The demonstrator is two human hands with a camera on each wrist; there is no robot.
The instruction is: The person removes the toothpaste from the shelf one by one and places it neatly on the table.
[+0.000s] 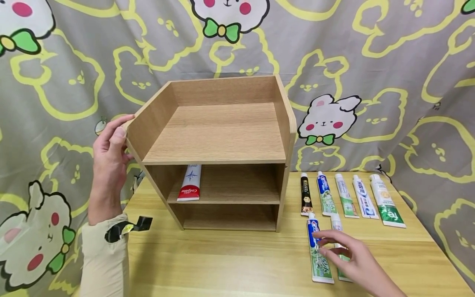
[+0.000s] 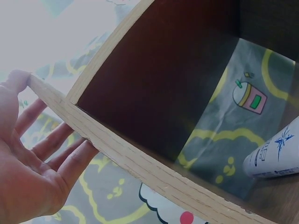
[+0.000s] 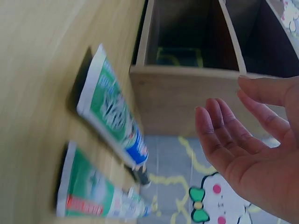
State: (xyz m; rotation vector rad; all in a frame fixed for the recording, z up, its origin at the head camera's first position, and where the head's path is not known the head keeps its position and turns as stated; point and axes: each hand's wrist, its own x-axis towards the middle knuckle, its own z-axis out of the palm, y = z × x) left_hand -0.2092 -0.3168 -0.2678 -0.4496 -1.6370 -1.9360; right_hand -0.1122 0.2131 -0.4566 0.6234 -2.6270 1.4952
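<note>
A wooden desktop shelf (image 1: pixel 215 132) stands on the table, with a raised rim round its top and two compartments below. My left hand (image 1: pixel 109 161) holds the upper edge of its left side panel, thumb and fingers on opposite faces. Inside the upper compartment, at the left, lies a red and white Colgate toothpaste tube (image 1: pixel 190 183). My right hand (image 1: pixel 354 255), fingers loosely bent and holding nothing, hovers over the front pair of tubes. Of these, the blue and green toothpaste tube (image 1: pixel 320 264) lies by the fingertips; the white and green toothpaste tube (image 1: pixel 336 224) is partly hidden beneath the hand.
Behind the front pair, several tubes lie in a row right of the shelf, from a black toothpaste tube (image 1: pixel 306 194) to a large white and green tube (image 1: pixel 387 202). A patterned curtain (image 1: pixel 237 53) hangs behind the table (image 1: pixel 222 264).
</note>
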